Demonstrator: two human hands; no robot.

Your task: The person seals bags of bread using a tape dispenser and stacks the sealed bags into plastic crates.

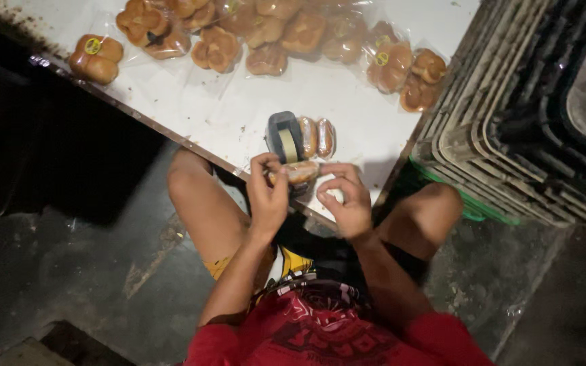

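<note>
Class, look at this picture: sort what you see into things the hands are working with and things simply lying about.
In use:
- left hand and right hand, both holding the small bun in clear plastic wrap
- dark grey tape dispenser, right behind the hands

Lying about:
- two wrapped buns beside the dispenser
- bagged brown bread rolls across the white table
- stacked grey plastic crates

Glossy clear plastic bun wrappers (pixel 218 51), smooth white tabletop (pixel 334 95), rough concrete floor (pixel 69 271)

White table (pixel 347 102) with bagged buns (pixel 266 34)
</note>
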